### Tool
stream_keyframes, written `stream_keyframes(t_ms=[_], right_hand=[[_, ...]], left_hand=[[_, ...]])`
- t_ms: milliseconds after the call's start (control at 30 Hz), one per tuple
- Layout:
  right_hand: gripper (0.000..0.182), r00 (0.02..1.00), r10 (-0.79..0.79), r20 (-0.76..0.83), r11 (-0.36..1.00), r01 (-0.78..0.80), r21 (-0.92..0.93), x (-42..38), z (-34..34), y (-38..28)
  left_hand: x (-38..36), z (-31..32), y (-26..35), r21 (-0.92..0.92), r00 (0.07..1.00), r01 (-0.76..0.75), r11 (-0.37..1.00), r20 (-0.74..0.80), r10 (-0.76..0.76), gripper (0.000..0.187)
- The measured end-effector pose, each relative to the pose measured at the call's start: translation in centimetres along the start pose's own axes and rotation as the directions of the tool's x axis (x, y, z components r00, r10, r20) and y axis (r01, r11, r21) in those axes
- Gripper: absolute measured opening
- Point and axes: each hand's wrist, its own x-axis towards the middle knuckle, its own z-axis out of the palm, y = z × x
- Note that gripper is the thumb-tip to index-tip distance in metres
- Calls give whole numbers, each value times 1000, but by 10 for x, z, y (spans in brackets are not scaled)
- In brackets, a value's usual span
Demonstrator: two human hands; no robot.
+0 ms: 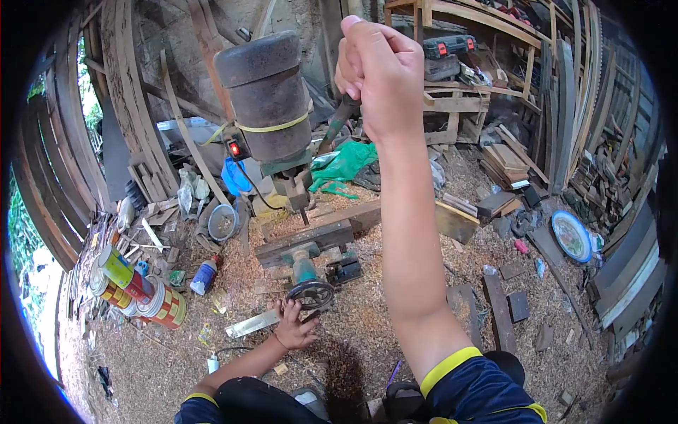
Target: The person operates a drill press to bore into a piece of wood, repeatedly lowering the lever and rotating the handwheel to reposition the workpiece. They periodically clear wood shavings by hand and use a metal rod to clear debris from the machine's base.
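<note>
My right hand (378,67) is raised at the upper middle, its fingers curled round the end of a dark lever (343,116). That lever belongs to a machine with a large grey motor housing (272,99), a yellow band round it and a red lit switch (234,148). A bit (304,215) points down above a dark wooden beam (307,244), clear of its top. Low at the centre, my left hand (293,328) rests with its fingers on the rim of a black handwheel (312,294), below a green vise part (304,267).
Paint cans (162,304) and a blue bottle (204,275) stand at left. Behind the beam lies a green plastic sheet (346,162). Wood blocks (500,311) and a round tray (571,236) are at right. Shavings cover the floor.
</note>
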Motion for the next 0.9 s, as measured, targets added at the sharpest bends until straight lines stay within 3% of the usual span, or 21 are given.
stream_keyframes(t_ms=[67, 133, 267, 300, 433, 600, 633, 733, 800, 900], right_hand=[[45, 1000, -13, 0, 1000, 13, -11, 0, 0, 0], [45, 1000, -16, 5, 1000, 16, -27, -1, -2, 0], [45, 1000, -14, -11, 1000, 14, -27, 0, 0, 1], [45, 1000, -13, -11, 999, 13, -31, 0, -1, 1], [45, 1000, -29, -1, 999, 29, -24, -1, 0, 1], [33, 999, -35, 7, 998, 34, 55, -6, -7, 5], [36, 998, -65, -8, 997, 65, -38, -12, -9, 6], [45, 989, -147, 13, 966, 147, -211, -54, -13, -1], [41, 978, -197, 69, 964, 206, -169, -95, -25, -1], [38, 948, -288, 133, 929, 310, -203, -118, -35, 0]], left_hand=[[2, 3, 1, -38, 1000, -7, 999, -24, 6, 50], [-4, 6, 0, -41, 980, -54, 998, 191, 61, 52], [-8, 5, 5, -51, 994, -33, 998, 107, 39, 56], [-6, 2, 0, -9, 986, -87, 996, 139, 87, 52], [8, -2, 6, 40, 991, -55, 998, 127, 49, 47], [65, -16, 2, -187, 960, 4, 982, -275, -56, 49], [83, -29, -2, -183, 960, -2, 983, -277, -50, 49], [156, -84, -14, -485, 986, 159, 860, 40, -160, 49], [190, -100, -21, -407, 981, 193, 893, 74, -178, 45], [197, -93, -37, -560, 964, 258, 787, 197, -176, 30]])
